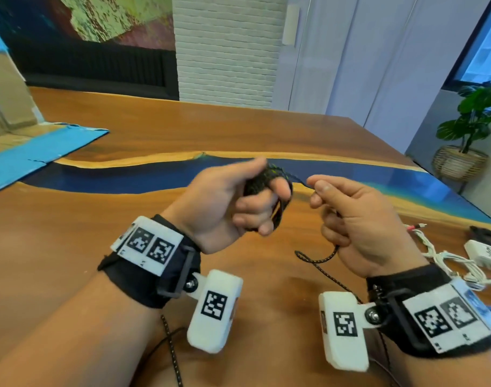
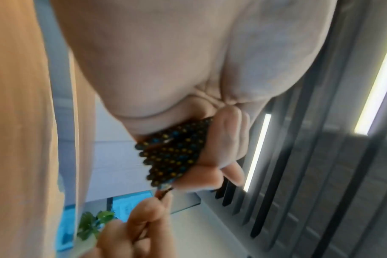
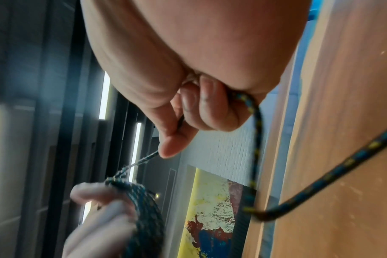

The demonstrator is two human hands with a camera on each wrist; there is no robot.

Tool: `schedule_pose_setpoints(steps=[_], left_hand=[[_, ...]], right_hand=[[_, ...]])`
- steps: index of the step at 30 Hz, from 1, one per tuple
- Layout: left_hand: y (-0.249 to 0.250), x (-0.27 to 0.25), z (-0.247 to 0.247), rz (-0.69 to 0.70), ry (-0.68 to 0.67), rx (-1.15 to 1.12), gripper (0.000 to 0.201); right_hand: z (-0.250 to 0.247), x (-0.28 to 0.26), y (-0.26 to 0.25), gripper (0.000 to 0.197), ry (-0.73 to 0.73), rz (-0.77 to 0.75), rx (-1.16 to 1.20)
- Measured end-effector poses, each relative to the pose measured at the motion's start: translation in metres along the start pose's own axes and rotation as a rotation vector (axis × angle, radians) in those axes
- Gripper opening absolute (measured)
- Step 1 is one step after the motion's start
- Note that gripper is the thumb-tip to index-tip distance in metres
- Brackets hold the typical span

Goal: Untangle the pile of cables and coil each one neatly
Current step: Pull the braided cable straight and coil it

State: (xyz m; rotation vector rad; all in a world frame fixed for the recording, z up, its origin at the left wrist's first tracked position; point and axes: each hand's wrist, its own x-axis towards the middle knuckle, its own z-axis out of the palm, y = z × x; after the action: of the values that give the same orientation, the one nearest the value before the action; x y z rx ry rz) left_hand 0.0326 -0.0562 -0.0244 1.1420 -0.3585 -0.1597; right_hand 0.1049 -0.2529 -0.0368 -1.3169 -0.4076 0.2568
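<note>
Slack run of dark braided cable (image 1: 172, 356), flecked yellow and blue, trailing over the table (image 1: 57, 247) at its near edge, between the two forearms. Left wrist band (image 1: 152, 252) and right wrist band (image 1: 445, 317), black with white coded tags, each carrying a white camera housing, held above the near part of the table. Right hand (image 1: 358, 227), raised over the table, fingers curled round the cable; thumb and forefinger pinch a taut stretch at the top, and a slack loop (image 3: 261, 174) hangs from the bottom of the fist toward the table. Left hand (image 1: 224, 199), beside the right and a little apart from it, thumb and curled fingers clamped on a coil (image 2: 175, 153) of the same cable, many turns wound round the fingers; the short taut stretch (image 3: 141, 160) spans the gap between the hands. White cables (image 1: 445, 263), a loose tangle with a white adapter block (image 1: 484, 254), at the table's right edge, well apart from the hands. Blue resin strip (image 1: 127, 180) running across the table beyond the hands. Blue-edged cardboard sheet (image 1: 35, 152) at the table's far left. Potted plant (image 1: 470, 135) in a woven basket on the floor past the table's far right corner.
</note>
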Motion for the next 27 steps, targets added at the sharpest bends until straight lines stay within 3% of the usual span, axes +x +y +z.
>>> schedule_pose_setpoints(steps=[3,7,11,14,17,20,24,27], left_hand=[[0.005,0.002,-0.001,0.173,0.049,-0.232,0.049],[-0.002,0.013,0.001,0.296,0.327,-0.299,0.046],[-0.008,0.017,-0.006,0.295,0.569,-0.066,0.034],[-0.012,0.017,-0.008,0.202,0.650,0.222,0.032],[-0.015,0.016,-0.009,0.105,0.678,0.457,0.030],[-0.015,0.016,-0.007,0.016,0.678,0.626,0.027],[-0.015,0.013,-0.003,-0.079,0.510,0.868,0.031],[-0.010,0.009,-0.001,-0.101,0.448,0.841,0.050]], right_hand=[[0.008,-0.003,0.007,0.023,-0.086,0.011,-0.144],[0.026,-0.013,0.019,0.031,-0.271,0.116,-0.332],[0.032,-0.021,0.025,0.040,-0.463,0.206,-0.390],[0.034,-0.019,0.022,0.049,-0.411,0.094,-0.407],[0.030,-0.015,0.022,0.045,-0.328,-0.004,-0.309],[0.027,-0.015,0.020,0.033,-0.310,-0.007,-0.139],[0.027,-0.020,0.010,0.040,-0.366,0.053,0.058],[0.022,-0.018,0.002,0.038,-0.296,0.090,0.231]])
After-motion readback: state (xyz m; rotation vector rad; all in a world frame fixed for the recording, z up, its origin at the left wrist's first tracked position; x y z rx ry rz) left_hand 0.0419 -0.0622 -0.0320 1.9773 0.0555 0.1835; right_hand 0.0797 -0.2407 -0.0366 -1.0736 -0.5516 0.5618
